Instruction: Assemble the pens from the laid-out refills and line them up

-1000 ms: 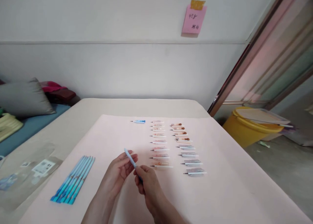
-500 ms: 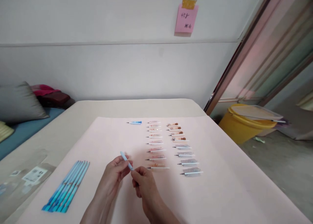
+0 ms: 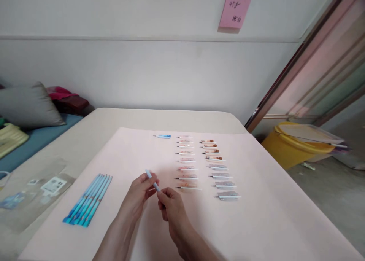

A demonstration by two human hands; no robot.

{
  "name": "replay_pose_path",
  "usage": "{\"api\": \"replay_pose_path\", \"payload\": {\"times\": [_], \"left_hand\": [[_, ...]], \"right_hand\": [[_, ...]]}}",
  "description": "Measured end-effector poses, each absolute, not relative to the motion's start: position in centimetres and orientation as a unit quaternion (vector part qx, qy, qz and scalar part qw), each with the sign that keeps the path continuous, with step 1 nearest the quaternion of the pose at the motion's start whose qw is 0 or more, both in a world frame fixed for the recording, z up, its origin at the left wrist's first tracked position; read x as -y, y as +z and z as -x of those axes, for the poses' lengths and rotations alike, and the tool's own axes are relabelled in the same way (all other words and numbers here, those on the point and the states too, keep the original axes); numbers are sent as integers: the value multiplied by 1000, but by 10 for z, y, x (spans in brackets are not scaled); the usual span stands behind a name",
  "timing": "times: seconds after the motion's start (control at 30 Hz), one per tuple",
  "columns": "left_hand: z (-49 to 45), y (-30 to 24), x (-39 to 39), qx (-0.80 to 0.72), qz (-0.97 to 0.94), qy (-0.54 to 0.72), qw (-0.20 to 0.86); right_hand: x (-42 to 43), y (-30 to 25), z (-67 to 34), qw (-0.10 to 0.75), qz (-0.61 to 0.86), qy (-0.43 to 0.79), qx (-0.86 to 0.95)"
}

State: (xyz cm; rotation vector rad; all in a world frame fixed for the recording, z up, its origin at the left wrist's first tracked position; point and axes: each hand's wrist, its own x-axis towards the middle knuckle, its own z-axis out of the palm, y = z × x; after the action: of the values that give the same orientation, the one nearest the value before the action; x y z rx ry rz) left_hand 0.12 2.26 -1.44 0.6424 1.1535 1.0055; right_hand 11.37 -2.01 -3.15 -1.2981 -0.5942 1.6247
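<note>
A slim light blue pen (image 3: pixel 148 174) is held aslant above the pink sheet. Around its middle are the fingers of my left hand (image 3: pixel 139 189), closed. My right hand (image 3: pixel 172 204) pinches the pen's lower end, hiding its tip. To the left of my hands, several blue pens (image 3: pixel 90 200) lie side by side on the sheet. Beyond my hands are thin dark-tipped refills with clear patterned film pieces, among them a pinkish set (image 3: pixel 186 178), a greyish set (image 3: pixel 224 185) and a brown-topped set (image 3: pixel 212 151). One blue set (image 3: pixel 162 136) lies farther back.
The pink sheet (image 3: pixel 137 154) covers much of the cream table (image 3: pixel 165 118). A clear plastic bag with a white label (image 3: pixel 53 185) lies on the left. A grey pillow (image 3: pixel 31 105) rests beyond it. At right stands a yellow bin (image 3: pixel 296 147). A white wall (image 3: pixel 156 74) rises behind.
The camera view has tilted down and turned slightly left, so the whole scene sits a little differently. Both hands keep their hold on the light blue pen, with little visible change in grip.
</note>
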Motion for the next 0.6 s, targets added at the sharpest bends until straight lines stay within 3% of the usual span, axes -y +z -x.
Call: {"api": "replay_pose_path", "payload": {"times": [0.1,0.27,0.43,0.6], "left_hand": [[0,-12,-22,-485,-261,439,710],[1,-13,-22,-538,-300,432,659],[1,-13,-22,-490,-262,425,714],[2,-15,-21,-537,-306,426,660]], "right_hand": [[20,-32,-113,479,528,658,245],[22,-30,-112,475,525,661,249],[24,-29,-112,482,518,659,255],[25,-31,-111,478,513,664,259]]}}
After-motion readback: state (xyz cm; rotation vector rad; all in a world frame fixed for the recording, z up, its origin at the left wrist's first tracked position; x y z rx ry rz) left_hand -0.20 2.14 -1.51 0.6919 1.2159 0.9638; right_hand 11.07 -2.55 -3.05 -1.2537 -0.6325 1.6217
